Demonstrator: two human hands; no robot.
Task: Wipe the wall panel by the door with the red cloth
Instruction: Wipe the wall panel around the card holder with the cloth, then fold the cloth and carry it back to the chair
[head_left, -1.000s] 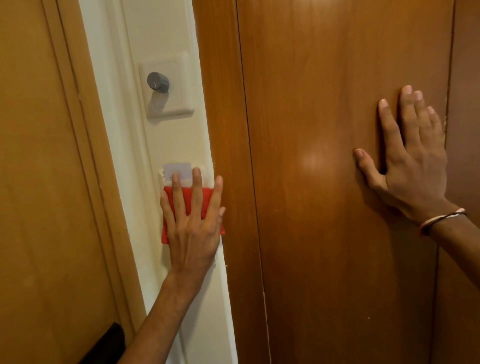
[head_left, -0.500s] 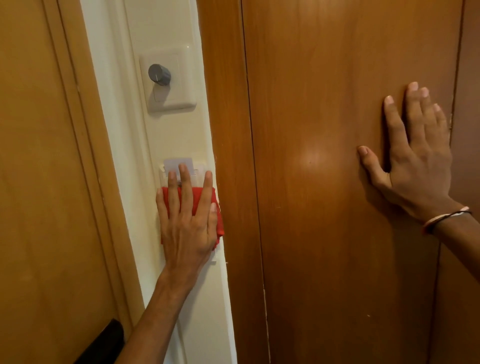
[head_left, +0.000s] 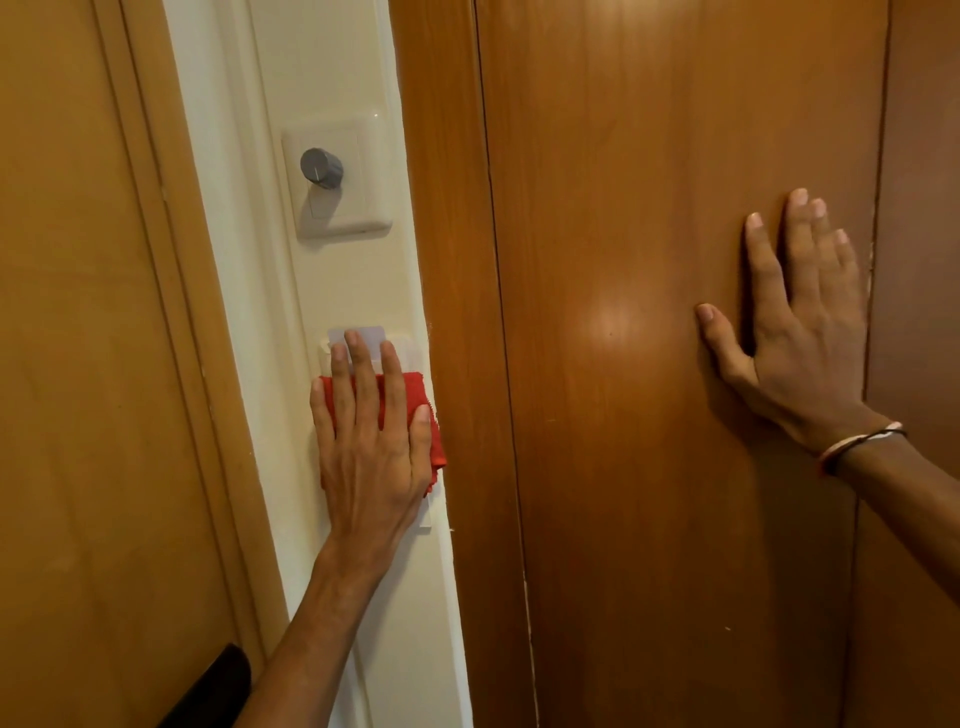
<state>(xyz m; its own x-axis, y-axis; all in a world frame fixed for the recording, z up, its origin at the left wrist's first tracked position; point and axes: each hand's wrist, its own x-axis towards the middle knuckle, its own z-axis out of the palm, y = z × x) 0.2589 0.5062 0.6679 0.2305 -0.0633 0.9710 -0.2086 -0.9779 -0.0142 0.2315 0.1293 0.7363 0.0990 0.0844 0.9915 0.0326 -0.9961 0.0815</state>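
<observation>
Left hand flat on the red cloth, wiping the cream wall panel beside the door.

The left hand (head_left: 371, 447) lies spread and flat, fingers straight, pinning the red cloth (head_left: 410, 410) against the wall panel (head_left: 358, 280) rather than gripping it; the cloth sits mid-panel, over a small card holder (head_left: 358, 338); the right hand (head_left: 795, 332) rests open, fingers released, on the wooden door (head_left: 623, 415), well apart, holding nothing. To wipe well, I judge even palm pressure and straight strokes best, with the cloth kept bunched under the fingers. The strip is narrow; wooden frame (head_left: 447, 208) just right, trim left; open room runs up and down, but the dial switch (head_left: 332, 182) stands out above.
</observation>
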